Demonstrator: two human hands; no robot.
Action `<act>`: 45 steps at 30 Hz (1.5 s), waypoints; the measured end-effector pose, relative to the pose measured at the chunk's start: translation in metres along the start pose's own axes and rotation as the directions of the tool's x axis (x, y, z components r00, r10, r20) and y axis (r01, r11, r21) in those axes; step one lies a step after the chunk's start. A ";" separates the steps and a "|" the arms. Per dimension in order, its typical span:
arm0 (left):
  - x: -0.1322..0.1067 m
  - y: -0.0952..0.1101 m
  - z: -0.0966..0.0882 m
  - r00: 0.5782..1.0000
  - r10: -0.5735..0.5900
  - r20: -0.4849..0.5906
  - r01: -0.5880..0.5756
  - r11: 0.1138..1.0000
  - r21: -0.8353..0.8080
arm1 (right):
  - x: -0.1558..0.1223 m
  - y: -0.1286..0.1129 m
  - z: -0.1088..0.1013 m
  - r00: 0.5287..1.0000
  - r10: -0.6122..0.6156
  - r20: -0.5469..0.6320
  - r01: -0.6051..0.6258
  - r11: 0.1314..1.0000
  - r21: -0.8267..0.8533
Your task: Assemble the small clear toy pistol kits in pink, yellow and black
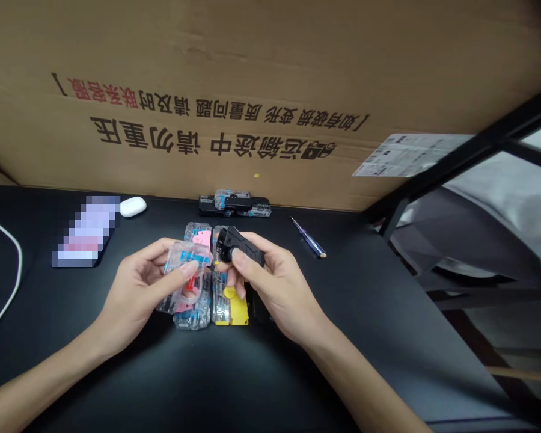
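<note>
My left hand (135,294) holds a clear plastic toy piece (184,270) with blue and pink parts inside, pinched between thumb and fingers. My right hand (277,288) grips a black plastic toy piece (241,246) by its sides. Directly below my hands lie more toy parts on the black desk (270,367): a clear piece with pink parts (197,236), a clear piece with blue parts (193,310), and a yellow piece (238,310) beside a clear strip (220,304). My hands partly hide these parts.
A black-and-clear toy (233,204) lies at the back edge. A blue-handled screwdriver (309,237) lies to its right. On the left are a white earbud case (133,206), a pixelated flat object (86,231) and a white cable (13,270). A cardboard box (252,90) stands behind the desk.
</note>
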State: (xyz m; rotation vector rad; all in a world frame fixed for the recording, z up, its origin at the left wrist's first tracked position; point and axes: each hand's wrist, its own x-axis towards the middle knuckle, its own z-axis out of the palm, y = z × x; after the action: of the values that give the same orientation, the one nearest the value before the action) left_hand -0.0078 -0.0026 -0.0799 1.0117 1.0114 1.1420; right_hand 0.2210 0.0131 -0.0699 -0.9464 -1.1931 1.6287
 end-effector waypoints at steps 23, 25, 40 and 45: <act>0.000 0.005 0.003 0.999 0.032 0.015 -0.032 0.999 -0.013 | -0.006 0.000 0.007 1.000 0.001 -0.004 -0.002 0.986 -0.164; 0.000 0.006 0.003 0.999 0.042 0.012 -0.042 0.999 0.000 | -0.006 0.000 0.008 1.000 0.006 0.000 -0.006 0.984 -0.180; -0.001 0.006 0.002 0.998 0.050 0.035 -0.050 0.999 -0.003 | -0.007 0.002 0.004 0.998 -0.015 0.067 0.031 0.969 -0.246; -0.001 0.006 0.004 0.998 0.053 0.026 -0.053 0.998 -0.022 | -0.009 -0.001 0.007 0.999 -0.012 0.047 0.024 0.967 -0.253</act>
State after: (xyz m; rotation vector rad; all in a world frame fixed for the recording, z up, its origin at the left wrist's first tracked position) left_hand -0.0052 -0.0028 -0.0729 1.0396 0.9549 1.1778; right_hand 0.2174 0.0027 -0.0670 -1.0580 -1.4622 1.5138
